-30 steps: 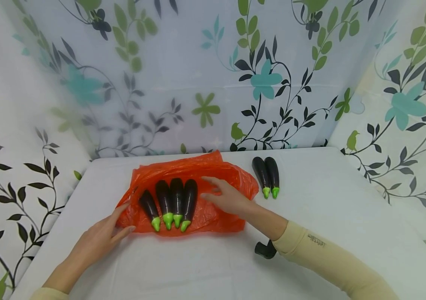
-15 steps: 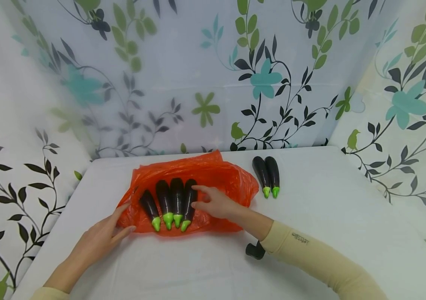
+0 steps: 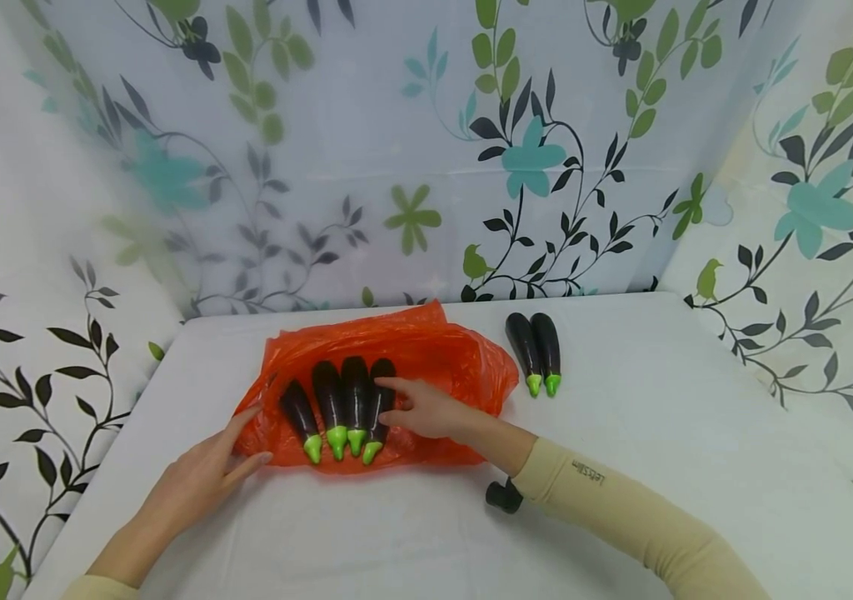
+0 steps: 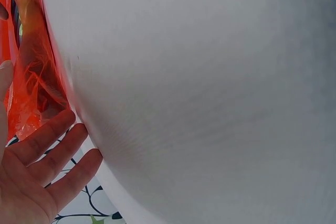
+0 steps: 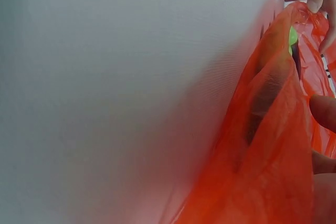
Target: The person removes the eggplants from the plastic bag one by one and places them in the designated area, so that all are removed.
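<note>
Presently, in the orange bag (image 3: 351,333), the rightmost eggplant (image 3: 375,406) lies lengthwise, stem toward the bag's near edge, at spread fingertips of the nearer right hand (image 3: 428,408)

On the table (image 3: 644,433) I'm seeing the bag (image 3: 497,367) lying left of centre, with four eggplants (image 3: 329,400) resting side by side toward its left, stems pointing to the near side. I'm finding two more eggplants (image 3: 548,354) lying outside, right of it. The left hand (image 3: 197,475) is lying at the bag's left end, the right hand (image 3: 426,408) over the rightmost of the four (image 3: 376,433). A curtain (image 3: 366,125) is hanging behind.
</note>
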`<act>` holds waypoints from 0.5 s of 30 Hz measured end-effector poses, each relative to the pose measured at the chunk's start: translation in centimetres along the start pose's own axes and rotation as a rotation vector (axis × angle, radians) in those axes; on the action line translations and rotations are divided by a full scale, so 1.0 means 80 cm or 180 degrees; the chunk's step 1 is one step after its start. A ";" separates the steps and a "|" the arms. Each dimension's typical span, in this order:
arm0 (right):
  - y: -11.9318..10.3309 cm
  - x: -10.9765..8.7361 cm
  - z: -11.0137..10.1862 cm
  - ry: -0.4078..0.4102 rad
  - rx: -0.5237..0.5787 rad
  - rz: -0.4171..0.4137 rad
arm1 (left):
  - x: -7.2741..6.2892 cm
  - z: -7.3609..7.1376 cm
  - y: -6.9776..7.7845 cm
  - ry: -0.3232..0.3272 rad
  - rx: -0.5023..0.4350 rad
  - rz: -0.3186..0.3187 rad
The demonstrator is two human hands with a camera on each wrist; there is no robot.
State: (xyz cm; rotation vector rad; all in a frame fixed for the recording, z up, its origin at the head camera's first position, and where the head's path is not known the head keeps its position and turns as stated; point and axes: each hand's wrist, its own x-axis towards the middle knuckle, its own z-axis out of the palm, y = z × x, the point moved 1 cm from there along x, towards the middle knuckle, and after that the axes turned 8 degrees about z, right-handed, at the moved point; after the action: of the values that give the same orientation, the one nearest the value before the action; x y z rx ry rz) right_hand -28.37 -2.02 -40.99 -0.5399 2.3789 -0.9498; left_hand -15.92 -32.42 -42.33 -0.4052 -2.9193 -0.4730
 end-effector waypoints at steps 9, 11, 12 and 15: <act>-0.002 0.003 0.003 -0.0093 -0.0313 -0.0081 | 0.000 0.000 0.000 0.0008 0.0005 -0.0005; -0.002 0.002 0.003 -0.0087 -0.0378 -0.0107 | 0.000 0.000 0.000 0.0006 0.0000 -0.0010; -0.003 0.002 0.003 -0.0085 -0.0405 -0.0115 | 0.000 0.000 0.000 0.0003 -0.0003 -0.0012; -0.003 0.002 0.004 -0.0089 -0.0471 -0.0159 | 0.000 0.000 0.000 -0.0004 -0.0009 -0.0020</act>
State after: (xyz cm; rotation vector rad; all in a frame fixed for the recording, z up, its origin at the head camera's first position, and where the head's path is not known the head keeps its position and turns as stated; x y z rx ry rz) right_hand -28.28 -2.43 -41.03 -0.6667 2.4333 -0.7857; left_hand -15.90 -32.43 -42.34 -0.3970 -2.9223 -0.4779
